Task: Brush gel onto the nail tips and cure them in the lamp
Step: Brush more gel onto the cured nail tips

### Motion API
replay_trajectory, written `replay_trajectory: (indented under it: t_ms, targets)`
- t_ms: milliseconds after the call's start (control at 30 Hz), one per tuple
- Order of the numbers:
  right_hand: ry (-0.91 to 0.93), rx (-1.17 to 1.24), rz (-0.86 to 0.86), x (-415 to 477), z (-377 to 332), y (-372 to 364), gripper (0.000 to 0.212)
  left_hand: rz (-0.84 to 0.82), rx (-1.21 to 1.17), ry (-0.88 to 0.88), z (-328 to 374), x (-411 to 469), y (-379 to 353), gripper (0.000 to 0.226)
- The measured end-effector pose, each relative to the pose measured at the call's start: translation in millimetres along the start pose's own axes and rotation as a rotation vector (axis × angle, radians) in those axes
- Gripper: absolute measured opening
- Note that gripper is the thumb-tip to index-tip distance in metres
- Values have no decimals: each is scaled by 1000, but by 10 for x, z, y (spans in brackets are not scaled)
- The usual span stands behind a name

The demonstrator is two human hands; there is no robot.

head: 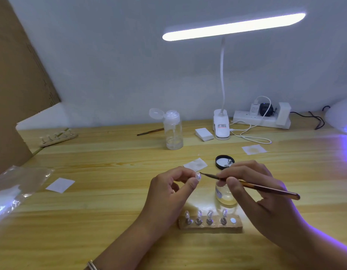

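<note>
Nail tip (198,175): clear, pinched between thumb and forefinger of the left hand (174,190), held above the table centre, in front of the person.
Brush (266,190): amber shaft, dark bristles; thumb and curled fingers of the right hand (252,190) grip it like a pen. Bristle end touches the nail tip.
Gel jar (225,195): clear glass, pale liquid, standing just behind the right fingers and partly hidden by them. Black lid (223,162) lies upturned beyond it.
Holder (210,225): wooden bar nearest the person, between the wrists, carrying four mounted nail tips (210,213) on small stands and one bare metal disc (233,220) at its right end.
Second holder (58,136): far left, similar.
Wipes: one square (195,164) beyond the left hand, one stained (254,149) to the right, one (60,185) at left.
Pump bottle (173,129): clear, flip cap open, with a spare brush (150,131) lying beside it.
Desk lamp (234,26): lit bar on a gooseneck, clip base beside a white pad stack (204,134).
Power strip (254,118): against the wall, plugs inserted.
Curing lamp (340,115): white dome at the right edge, violet glow spilling onto the table (110,191).
Surface: pale wood grain. Room: plain white wall, cardboard sheet (17,75) and plastic bag (15,188) at left.
</note>
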State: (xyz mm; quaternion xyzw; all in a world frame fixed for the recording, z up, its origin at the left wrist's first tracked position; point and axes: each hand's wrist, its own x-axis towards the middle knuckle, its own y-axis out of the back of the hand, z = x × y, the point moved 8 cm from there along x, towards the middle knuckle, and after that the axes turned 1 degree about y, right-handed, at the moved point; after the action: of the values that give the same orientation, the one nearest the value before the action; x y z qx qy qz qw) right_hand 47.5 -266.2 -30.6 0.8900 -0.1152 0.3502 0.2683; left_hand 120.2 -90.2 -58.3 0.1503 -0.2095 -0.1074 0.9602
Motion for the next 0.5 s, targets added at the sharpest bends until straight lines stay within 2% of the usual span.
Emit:
replay_trajectory:
  t_ms: [167, 367, 500]
  targets:
    - [51, 72, -24, -15, -99, -18, 22, 7, -30, 4, 5, 4, 7, 8]
    - [-9, -25, 53, -14, -53, 34, 23, -7, -46, -4, 33, -8, -19, 7]
    - [69, 3, 8, -47, -149, -44, 19, -6, -45, -6, 25, -5, -10, 7]
